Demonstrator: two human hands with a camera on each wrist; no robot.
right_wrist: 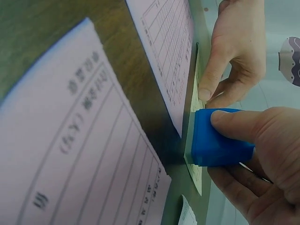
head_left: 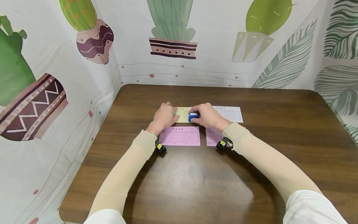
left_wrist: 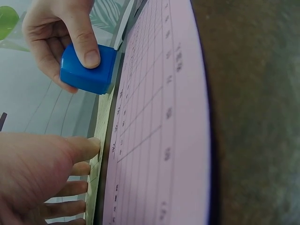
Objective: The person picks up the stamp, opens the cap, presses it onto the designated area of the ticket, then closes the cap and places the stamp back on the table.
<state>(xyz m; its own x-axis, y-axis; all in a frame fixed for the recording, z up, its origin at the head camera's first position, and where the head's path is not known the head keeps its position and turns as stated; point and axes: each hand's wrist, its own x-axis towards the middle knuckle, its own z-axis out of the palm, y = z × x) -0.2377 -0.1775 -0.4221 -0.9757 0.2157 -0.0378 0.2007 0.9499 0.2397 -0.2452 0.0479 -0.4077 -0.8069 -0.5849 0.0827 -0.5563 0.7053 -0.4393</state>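
A blue self-inking stamp is pinched between the thumb and fingers of my right hand. Its base stands at the right part of a yellow printed form, seen close up in the right wrist view, where the stamp hides some of the sheet. With straight fingertips, my left hand presses on the left part of the same yellow form. In the left wrist view its thumb and fingers lie spread along the paper.
A pink form lies just in front of the yellow one. Another pink form is partly under my right wrist, and a white form lies behind that hand. The brown wooden table meets a cactus-print cloth at the back.
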